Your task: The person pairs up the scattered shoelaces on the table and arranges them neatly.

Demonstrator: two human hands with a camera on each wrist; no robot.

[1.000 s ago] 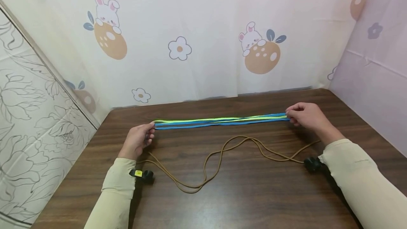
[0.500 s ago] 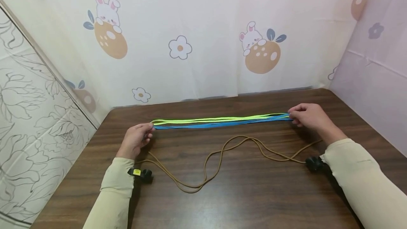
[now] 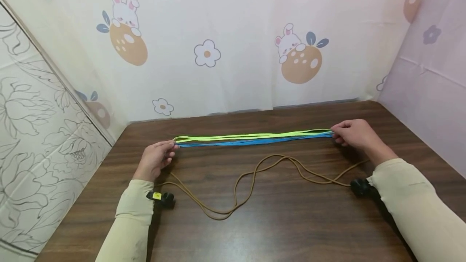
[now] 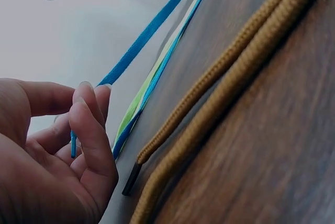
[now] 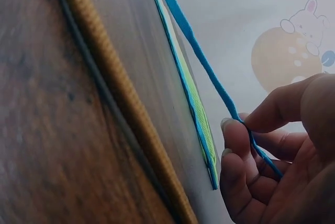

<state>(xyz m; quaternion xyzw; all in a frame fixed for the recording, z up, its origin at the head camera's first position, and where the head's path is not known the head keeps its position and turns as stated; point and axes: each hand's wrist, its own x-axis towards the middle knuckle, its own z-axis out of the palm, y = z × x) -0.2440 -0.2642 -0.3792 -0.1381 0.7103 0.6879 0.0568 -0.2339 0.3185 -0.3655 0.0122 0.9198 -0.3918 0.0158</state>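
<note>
My left hand [image 3: 153, 160] pinches one end of a blue flat shoelace [image 4: 137, 46], whose tipped end pokes out below the fingers. At the other end my right hand [image 3: 356, 136] pinches the same blue shoelace [image 5: 201, 59] between thumb and finger, its tail running toward the palm. The lace is stretched straight between the hands. Alongside and beneath it, a yellow-green shoelace [image 3: 280, 135] lies stretched out, with more blue lace [image 5: 184, 96] against it on the table. From the head view I cannot tell exactly which blue strands are held up.
A long brown round cord [image 3: 234, 193] lies in loose curves on the wooden table [image 3: 276, 229], nearer me than the flat laces. A patterned curtain [image 3: 240, 80] stands behind the table's far edge. Each sleeve carries a dark camera [image 3: 359, 187].
The blue lace has come nearer me, off the yellow-green strands it crossed, and now runs along their near side. My hands have spread slightly apart; the brown cord is unmoved.
</note>
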